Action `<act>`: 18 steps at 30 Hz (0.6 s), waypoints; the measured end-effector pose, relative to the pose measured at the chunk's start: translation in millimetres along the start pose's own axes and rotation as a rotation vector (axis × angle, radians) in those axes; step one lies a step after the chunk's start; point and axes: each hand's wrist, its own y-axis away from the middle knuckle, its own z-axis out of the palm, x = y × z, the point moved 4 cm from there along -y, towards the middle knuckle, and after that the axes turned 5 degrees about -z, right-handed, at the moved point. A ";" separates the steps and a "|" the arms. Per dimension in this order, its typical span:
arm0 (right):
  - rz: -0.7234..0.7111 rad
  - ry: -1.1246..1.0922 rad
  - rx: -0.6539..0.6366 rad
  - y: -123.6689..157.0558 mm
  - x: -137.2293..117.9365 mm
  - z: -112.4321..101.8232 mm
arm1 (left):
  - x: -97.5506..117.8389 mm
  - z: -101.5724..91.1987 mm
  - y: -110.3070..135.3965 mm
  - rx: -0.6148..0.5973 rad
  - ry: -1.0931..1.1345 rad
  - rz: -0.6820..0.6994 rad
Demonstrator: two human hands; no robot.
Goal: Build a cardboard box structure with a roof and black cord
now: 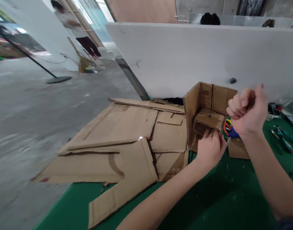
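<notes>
A small cardboard structure (204, 105) with upright walls and a little shelf stands on the green table (223, 198). My left hand (210, 148) presses against its lower front edge, fingers curled on the cardboard. My right hand (247, 111) is raised in a fist just right of the structure, closed round something thin and dark that I cannot make out. A thin dark rod (211, 99) stands upright on the shelf inside. A colourful object (229, 129) with red, yellow and blue parts lies between my hands.
Large flat cardboard sheets (127, 137) cover the table's left part and overhang its edge. A white partition (196, 54) rises behind. Pliers and other tools (282, 135) lie at the right. A small cardboard box (237, 148) sits under my right wrist. Another person's head shows beyond the partition.
</notes>
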 end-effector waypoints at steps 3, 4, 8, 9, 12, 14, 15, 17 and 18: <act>0.020 -0.090 0.030 -2.7 15.7 2.8 | 0.2 -0.2 0.4 -0.008 0.027 -0.013; 0.024 -0.108 0.037 -2.0 20.1 2.5 | 0.0 0.3 0.8 -0.019 0.034 -0.016; 0.038 -0.119 0.047 2.3 25.1 1.5 | -1.0 0.9 2.7 -0.048 0.044 -0.027; 0.041 -0.115 0.045 3.0 24.1 1.7 | -1.0 0.7 3.0 -0.051 0.045 -0.022; 0.055 -0.092 0.036 3.6 21.1 2.4 | -0.7 0.5 3.4 -0.058 0.050 0.001; 0.067 -0.072 0.039 3.2 20.8 2.3 | -0.6 0.7 3.4 -0.056 0.054 0.013; 0.073 -0.064 0.046 2.9 21.0 1.8 | -0.7 0.9 3.3 -0.052 0.055 0.015; 0.086 -0.057 0.064 2.2 21.8 0.3 | -0.6 0.9 3.0 -0.039 0.053 0.027; 0.094 -0.054 0.070 2.0 22.1 -0.6 | -0.4 0.6 2.8 -0.027 0.048 0.036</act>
